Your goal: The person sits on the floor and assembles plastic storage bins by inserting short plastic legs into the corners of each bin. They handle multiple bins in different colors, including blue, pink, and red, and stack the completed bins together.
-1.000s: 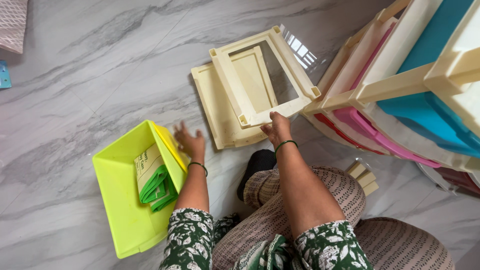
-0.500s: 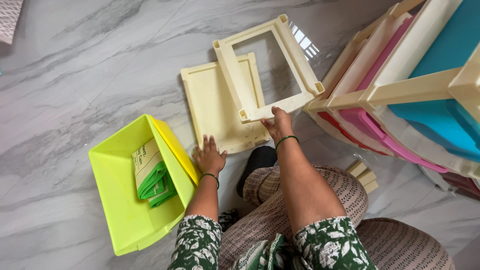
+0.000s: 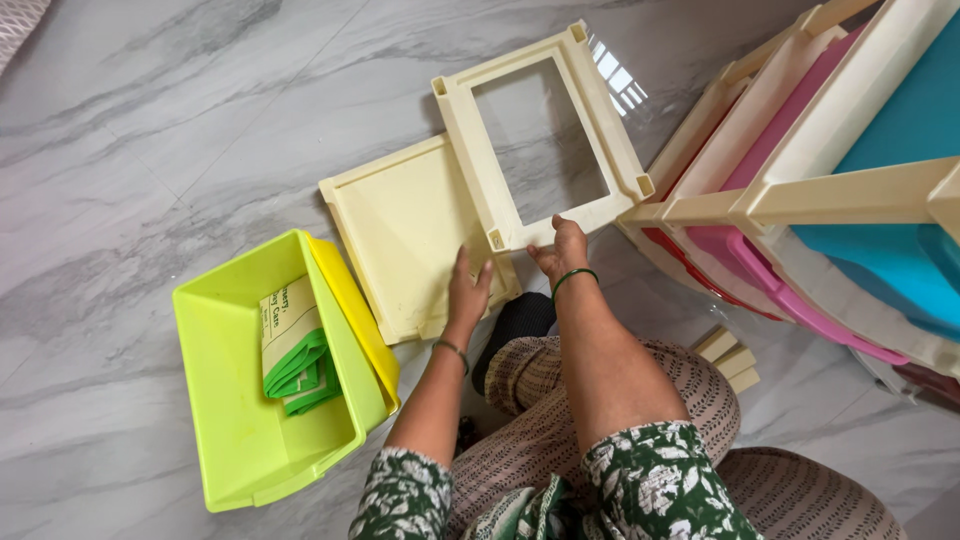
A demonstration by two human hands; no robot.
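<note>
I am looking down over both hands at a marble floor. My right hand is gripping the near rail of a cream plastic frame, the fingers curled under the edge and the thumb on top, so they are pinching that rail. The frame is tilting up and away from those fingers, its open rectangle showing the floor through it, and its long axis is running away from me and a little to the left. My left hand is lying flat on a cream tray panel, fingers spread lightly and pressing down near its closest right corner; nothing is being pinched there. The panel is stretching away to the left of those fingers, and the frame's near corner is overlapping it just beyond the fingertips. The right hand is the one actually on the frame; the left is just beside that corner.

Further left of the left fingers, a lime-green bin with a yellow bin nested against it is holding folded green bags. To the right of the right fingers a drawer rack with pink and teal drawers is leaning, and small cream blocks are lying near my knee.
</note>
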